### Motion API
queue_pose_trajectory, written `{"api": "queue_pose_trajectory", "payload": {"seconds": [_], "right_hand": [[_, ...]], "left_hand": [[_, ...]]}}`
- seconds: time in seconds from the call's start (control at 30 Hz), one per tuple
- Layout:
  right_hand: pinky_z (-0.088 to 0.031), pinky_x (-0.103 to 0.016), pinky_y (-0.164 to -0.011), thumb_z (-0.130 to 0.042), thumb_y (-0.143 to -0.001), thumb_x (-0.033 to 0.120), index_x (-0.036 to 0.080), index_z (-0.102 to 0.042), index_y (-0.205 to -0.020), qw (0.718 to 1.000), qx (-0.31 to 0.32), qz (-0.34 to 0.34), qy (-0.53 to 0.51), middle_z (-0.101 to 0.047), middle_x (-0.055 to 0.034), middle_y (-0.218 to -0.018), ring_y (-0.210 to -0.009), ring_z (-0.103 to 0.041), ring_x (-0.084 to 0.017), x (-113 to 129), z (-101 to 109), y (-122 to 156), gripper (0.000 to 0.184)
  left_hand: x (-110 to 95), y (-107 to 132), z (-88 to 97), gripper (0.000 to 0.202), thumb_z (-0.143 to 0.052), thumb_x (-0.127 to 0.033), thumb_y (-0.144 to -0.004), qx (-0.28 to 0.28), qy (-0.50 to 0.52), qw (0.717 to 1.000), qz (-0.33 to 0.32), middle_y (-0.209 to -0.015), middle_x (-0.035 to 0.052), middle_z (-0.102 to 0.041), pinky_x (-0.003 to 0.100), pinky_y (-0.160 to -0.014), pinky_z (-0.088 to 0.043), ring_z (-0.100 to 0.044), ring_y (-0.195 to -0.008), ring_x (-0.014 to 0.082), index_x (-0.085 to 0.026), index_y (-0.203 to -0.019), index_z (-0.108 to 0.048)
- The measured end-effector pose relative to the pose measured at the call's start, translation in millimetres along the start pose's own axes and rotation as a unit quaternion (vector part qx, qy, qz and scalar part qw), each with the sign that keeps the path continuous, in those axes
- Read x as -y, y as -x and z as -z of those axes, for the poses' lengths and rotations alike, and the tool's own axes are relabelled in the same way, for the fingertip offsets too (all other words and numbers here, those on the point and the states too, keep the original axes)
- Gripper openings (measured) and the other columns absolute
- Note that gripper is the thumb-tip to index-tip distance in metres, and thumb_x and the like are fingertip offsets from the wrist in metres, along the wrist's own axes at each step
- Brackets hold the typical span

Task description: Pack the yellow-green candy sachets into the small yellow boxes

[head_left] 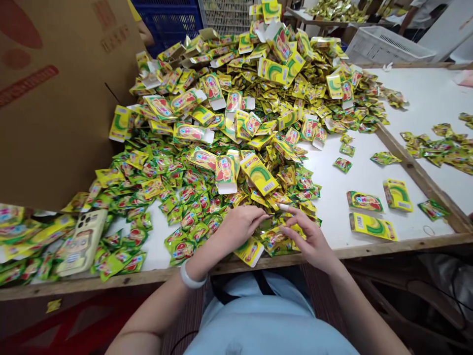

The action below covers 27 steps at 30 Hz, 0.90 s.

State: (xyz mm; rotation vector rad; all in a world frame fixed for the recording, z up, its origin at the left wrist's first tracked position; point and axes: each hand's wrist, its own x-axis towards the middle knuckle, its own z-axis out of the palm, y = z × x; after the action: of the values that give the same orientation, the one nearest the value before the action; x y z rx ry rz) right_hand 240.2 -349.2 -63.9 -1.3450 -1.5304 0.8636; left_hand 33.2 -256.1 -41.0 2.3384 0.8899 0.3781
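My left hand [240,224] is near the table's front edge, its fingers curled down and pressed together over the candy packets. What they grip, if anything, is hidden. Just below it lies a small yellow candy box [250,252] with a white end flap, partly covered by the hand. To the right, my right hand [309,237] reaches in with thumb and fingers apart and something white on one fingertip. Beneath its fingers are yellow-green candy packets [274,237]. Green packets [185,249] with red fruit pictures spread left of my left hand.
A big heap of packets and small boxes [262,172] rises ahead. At left stand a cardboard carton [70,108] and a phone [83,241]. Three boxes, one a yellow box [373,227], lie at right beside a wooden strip [414,172]. Crates, including a white crate [388,47], stand behind.
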Motion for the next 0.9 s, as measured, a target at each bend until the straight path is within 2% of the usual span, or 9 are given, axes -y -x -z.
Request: {"api": "queue_pose_trajectory", "payload": {"seconds": [0.2,0.37,0.43,0.5,0.57,0.63,0.73,0.8,0.9], "right_hand": [[-0.050,-0.031,-0.063,-0.052,-0.098,0.033,0.026,-0.057,-0.089,0.998,0.011,0.036,0.049,-0.066,-0.0030,-0.078,-0.068,-0.065,-0.019,1,-24,-15,0.012],[-0.053,-0.030,-0.064,-0.059,-0.095,0.037,0.026,-0.054,-0.109,1.000,-0.005,0.005,-0.008,-0.066,-0.0039,-0.087,-0.072,-0.067,-0.019,1,-36,-8,0.018],[-0.055,-0.029,-0.062,-0.066,-0.092,0.038,0.027,-0.046,-0.131,0.995,0.073,-0.028,-0.054,-0.069,-0.0036,-0.092,-0.074,-0.068,-0.019,5,-34,-7,0.045],[-0.054,-0.027,-0.059,-0.065,-0.092,0.038,0.027,-0.050,-0.133,0.986,0.158,-0.032,-0.047,-0.072,-0.0026,-0.090,-0.070,-0.069,-0.018,9,-27,-9,0.045],[-0.054,-0.027,-0.058,-0.060,-0.096,0.035,0.024,-0.063,-0.115,0.987,0.159,0.002,0.010,-0.073,-0.0021,-0.083,-0.066,-0.068,-0.017,10,-18,-12,0.023],[-0.055,-0.027,-0.060,-0.057,-0.097,0.031,0.022,-0.066,-0.104,0.992,0.084,0.050,0.085,-0.073,-0.0030,-0.083,-0.066,-0.068,-0.017,5,-8,-14,0.015],[-0.057,-0.030,-0.064,-0.052,-0.099,0.029,0.020,-0.064,-0.105,0.968,-0.016,0.105,0.228,-0.072,-0.0067,-0.087,-0.073,-0.070,-0.020,-12,3,-12,0.016],[-0.058,-0.033,-0.065,-0.045,-0.101,0.027,0.019,-0.063,-0.104,0.943,-0.006,0.113,0.311,-0.070,-0.0094,-0.089,-0.077,-0.070,-0.023,-25,7,-9,0.020],[-0.059,-0.035,-0.066,-0.041,-0.101,0.024,0.019,-0.062,-0.106,0.926,0.065,0.103,0.356,-0.069,-0.0120,-0.097,-0.083,-0.071,-0.025,-37,10,-5,0.023]], "left_hand": [[-10,18,12.3,0.040,-0.032,-0.044,-0.103,0.079,0.096,0.991,0.048,-0.080,0.0027,-0.064,0.028,-0.066,-0.044,-0.059,-0.071,0.0176,-0.019,-0.089,-0.059],[-12,37,9.2,0.037,-0.054,-0.035,-0.096,0.079,0.157,0.982,0.067,-0.115,0.0095,-0.066,0.032,-0.080,-0.050,-0.067,-0.094,0.0217,-0.021,-0.128,-0.042],[-12,40,5.8,0.041,-0.054,-0.027,-0.095,0.075,0.191,0.977,0.056,-0.120,0.0104,-0.065,0.034,-0.086,-0.051,-0.067,-0.104,0.0225,-0.023,-0.131,-0.035],[-12,40,4.8,0.045,-0.056,-0.026,-0.094,0.071,0.200,0.976,0.044,-0.120,0.0105,-0.065,0.036,-0.089,-0.052,-0.068,-0.105,0.0238,-0.023,-0.133,-0.033],[-10,41,7.4,0.056,-0.060,-0.031,-0.093,0.059,0.173,0.982,0.039,-0.121,0.0118,-0.064,0.039,-0.088,-0.053,-0.070,-0.101,0.0256,-0.022,-0.139,-0.030],[-5,45,12.2,0.072,-0.067,-0.037,-0.088,0.061,0.110,0.992,0.014,-0.130,0.0151,-0.060,0.044,-0.094,-0.052,-0.066,-0.112,0.0300,-0.022,-0.145,-0.026],[5,56,14.8,0.074,-0.069,-0.028,-0.083,0.106,-0.013,0.992,-0.063,-0.153,0.0175,-0.044,0.057,-0.117,-0.029,-0.035,-0.145,0.0372,-0.022,-0.148,-0.033],[13,63,11.2,0.066,-0.061,-0.014,-0.082,0.134,-0.067,0.985,-0.089,-0.159,0.0170,-0.035,0.060,-0.122,-0.015,-0.020,-0.152,0.0361,-0.020,-0.144,-0.041],[20,66,5.5,0.058,-0.057,-0.009,-0.080,0.120,-0.061,0.987,-0.088,-0.155,0.0199,-0.041,0.056,-0.123,-0.018,-0.027,-0.150,0.0339,-0.015,-0.136,-0.048]]}}
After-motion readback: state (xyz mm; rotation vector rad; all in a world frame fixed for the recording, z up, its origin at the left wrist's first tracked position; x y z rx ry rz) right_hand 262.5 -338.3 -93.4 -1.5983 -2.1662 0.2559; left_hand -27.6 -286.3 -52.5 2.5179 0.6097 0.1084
